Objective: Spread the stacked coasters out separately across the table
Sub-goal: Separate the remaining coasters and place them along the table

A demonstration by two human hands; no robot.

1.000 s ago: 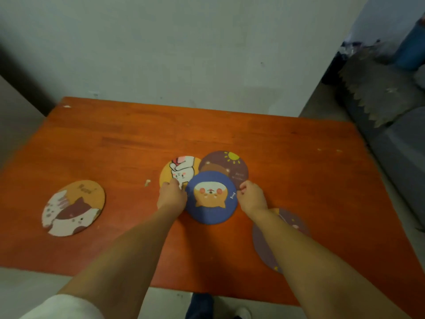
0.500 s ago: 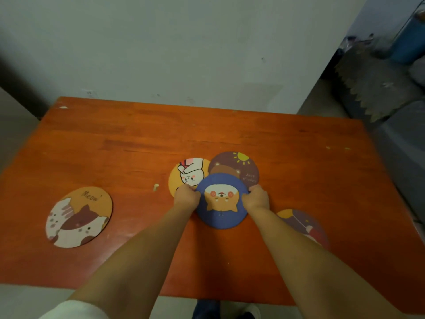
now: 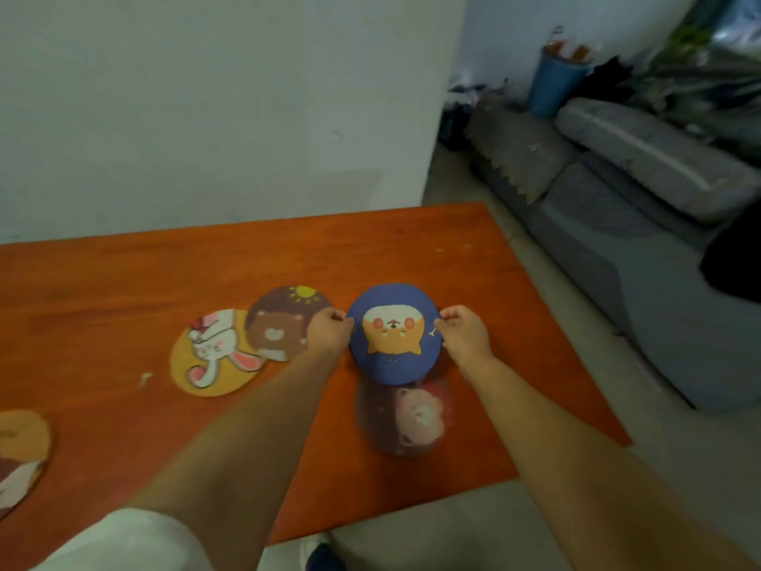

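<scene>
A blue coaster with an orange dog face (image 3: 393, 333) is held between both hands, tilted up over the orange wooden table (image 3: 123, 282). My left hand (image 3: 329, 329) pinches its left edge and my right hand (image 3: 463, 333) pinches its right edge. Left of it a brown bear coaster (image 3: 280, 323) overlaps a yellow rabbit coaster (image 3: 214, 356). A dark purple coaster (image 3: 405, 418) lies flat just below the blue one. A cat coaster (image 3: 20, 455) lies at the far left, partly cut off.
A white wall stands behind the table. A grey sofa (image 3: 642, 208) and a blue bin (image 3: 549, 82) are on the right, past the table's right edge (image 3: 547, 323). A small crumb (image 3: 144, 379) lies near the rabbit coaster.
Both hands have carried the blue dog coaster to the right, off the bear and rabbit coasters, uncovering them. The camera has turned right.
</scene>
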